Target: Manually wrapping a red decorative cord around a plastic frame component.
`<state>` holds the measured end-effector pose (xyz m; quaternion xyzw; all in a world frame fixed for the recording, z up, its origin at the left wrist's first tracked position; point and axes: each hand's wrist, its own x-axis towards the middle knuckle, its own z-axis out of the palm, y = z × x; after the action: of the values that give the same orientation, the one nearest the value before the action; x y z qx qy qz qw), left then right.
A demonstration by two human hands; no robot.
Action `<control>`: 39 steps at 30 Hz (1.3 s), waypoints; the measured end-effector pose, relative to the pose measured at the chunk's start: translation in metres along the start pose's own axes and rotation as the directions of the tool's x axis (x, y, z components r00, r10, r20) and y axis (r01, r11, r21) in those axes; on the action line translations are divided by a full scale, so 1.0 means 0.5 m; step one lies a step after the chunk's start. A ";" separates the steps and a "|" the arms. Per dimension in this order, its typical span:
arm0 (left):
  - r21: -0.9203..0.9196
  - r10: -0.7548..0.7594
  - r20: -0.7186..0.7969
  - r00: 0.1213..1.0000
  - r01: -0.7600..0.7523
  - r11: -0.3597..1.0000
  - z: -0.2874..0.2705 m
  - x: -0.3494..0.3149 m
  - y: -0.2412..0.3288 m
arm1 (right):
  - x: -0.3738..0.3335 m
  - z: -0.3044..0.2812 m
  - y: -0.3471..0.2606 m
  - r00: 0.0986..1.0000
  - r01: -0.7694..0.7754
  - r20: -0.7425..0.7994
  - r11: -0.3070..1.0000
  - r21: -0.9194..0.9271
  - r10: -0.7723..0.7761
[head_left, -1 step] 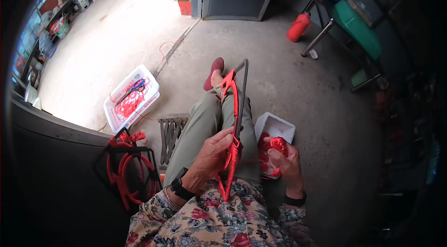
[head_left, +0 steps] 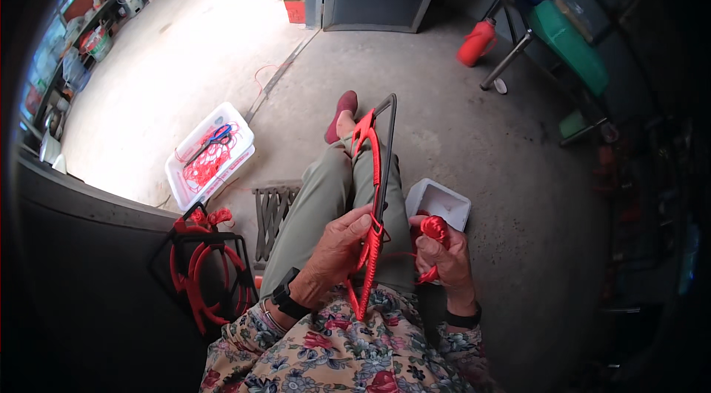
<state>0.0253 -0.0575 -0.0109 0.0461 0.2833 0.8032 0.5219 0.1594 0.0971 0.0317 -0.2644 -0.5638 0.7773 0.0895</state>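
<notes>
Red-and-black frame [head_left: 372, 245] stands over my lap [head_left: 315, 204], its long axis running from the lap's near edge, by my floral blouse [head_left: 326, 345], toward the far edge, the far end leaning slightly right. My left hand [head_left: 342, 245] is nearer: its fingers grasp the frame partway along. To the right, across a gap, my right hand [head_left: 450, 263] has its fingers curled round a red cord bundle [head_left: 435, 228]; a strand [head_left: 401, 254] reaches crosswise toward the frame. Past the lap's right edge lies a white tray [head_left: 450, 204].

Red flask [head_left: 475, 45] (upr R) nr metal leg [head_left: 507, 60]
</notes>
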 end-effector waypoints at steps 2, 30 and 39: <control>0.016 -0.023 -0.104 0.994 0.025 1.000 -0.009 -0.005 -0.006 | 0.012 0.058 0.000 0.994 -0.009 0.113 0.999 0.034 0.005; -0.340 -0.177 0.200 0.964 0.238 0.910 -0.031 0.020 -0.009 | -0.069 0.091 -0.044 0.997 -0.025 0.073 0.985 0.168 0.013; -0.083 0.185 -0.077 0.980 -0.191 0.978 -0.034 0.008 0.019 | 0.028 0.092 -0.195 0.851 0.410 0.196 0.384 -0.828 -0.487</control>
<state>0.0096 -0.0634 -0.0212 0.0214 0.2589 0.8621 0.4352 0.1086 0.0991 0.1276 -0.1419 -0.9133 0.3376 0.1783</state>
